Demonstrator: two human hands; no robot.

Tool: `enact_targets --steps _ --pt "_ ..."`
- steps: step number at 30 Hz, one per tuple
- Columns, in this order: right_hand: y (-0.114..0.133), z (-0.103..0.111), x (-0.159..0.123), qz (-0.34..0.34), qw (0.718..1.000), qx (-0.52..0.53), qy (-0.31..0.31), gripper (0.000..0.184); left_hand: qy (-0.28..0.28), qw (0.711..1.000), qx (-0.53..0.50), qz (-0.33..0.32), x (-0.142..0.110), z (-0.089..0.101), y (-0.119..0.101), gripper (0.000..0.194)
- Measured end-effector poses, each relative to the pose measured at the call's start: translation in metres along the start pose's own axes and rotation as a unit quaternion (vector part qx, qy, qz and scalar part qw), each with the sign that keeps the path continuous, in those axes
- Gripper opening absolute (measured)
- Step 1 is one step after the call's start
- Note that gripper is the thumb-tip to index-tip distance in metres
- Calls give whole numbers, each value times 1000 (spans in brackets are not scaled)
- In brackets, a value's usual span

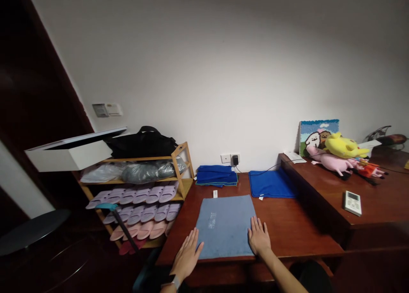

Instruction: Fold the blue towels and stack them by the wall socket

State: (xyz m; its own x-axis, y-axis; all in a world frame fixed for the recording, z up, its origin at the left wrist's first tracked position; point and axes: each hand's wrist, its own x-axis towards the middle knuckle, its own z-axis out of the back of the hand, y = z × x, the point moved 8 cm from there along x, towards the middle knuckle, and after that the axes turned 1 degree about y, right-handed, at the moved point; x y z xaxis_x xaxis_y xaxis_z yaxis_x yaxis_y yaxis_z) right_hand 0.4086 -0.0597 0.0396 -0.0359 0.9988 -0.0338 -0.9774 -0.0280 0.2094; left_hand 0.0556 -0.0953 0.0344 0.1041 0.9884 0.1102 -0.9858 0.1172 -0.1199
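Note:
A grey-blue towel [226, 229] lies spread flat on the wooden table, with pale lettering on its left part and a white tag at its far edge. At its left edge rests my left hand [187, 252], fingers stretched out. My right hand [259, 236] lies flat with spread fingers on the towel's right edge. Behind the towel, a stack of folded dark blue cloths [217, 176] sits near the wall. To the right of that stack lies a flat bright blue cloth [271, 184] with a small white tag.
On the left stands a shoe rack [182, 169] with several slippers, a black bag [143, 143] and a white box [76, 154]. A higher table [383, 195] at right bears plush toys [345, 146] and a white calculator-like device [352, 203]. A cable runs from the wall socket [226, 158].

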Motion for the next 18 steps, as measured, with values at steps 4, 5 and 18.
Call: enact_targets --steps 4,5,18 --pt "-1 13 0 1 1000 -4 11 65 -24 1000 8 -6 0 2 -4 72" --pt "-2 18 -1 -3 1000 1 9 65 -26 1000 11 -7 0 3 -4 71" --pt "6 -13 -59 86 994 61 -32 64 23 990 -49 -133 -33 27 -19 62"
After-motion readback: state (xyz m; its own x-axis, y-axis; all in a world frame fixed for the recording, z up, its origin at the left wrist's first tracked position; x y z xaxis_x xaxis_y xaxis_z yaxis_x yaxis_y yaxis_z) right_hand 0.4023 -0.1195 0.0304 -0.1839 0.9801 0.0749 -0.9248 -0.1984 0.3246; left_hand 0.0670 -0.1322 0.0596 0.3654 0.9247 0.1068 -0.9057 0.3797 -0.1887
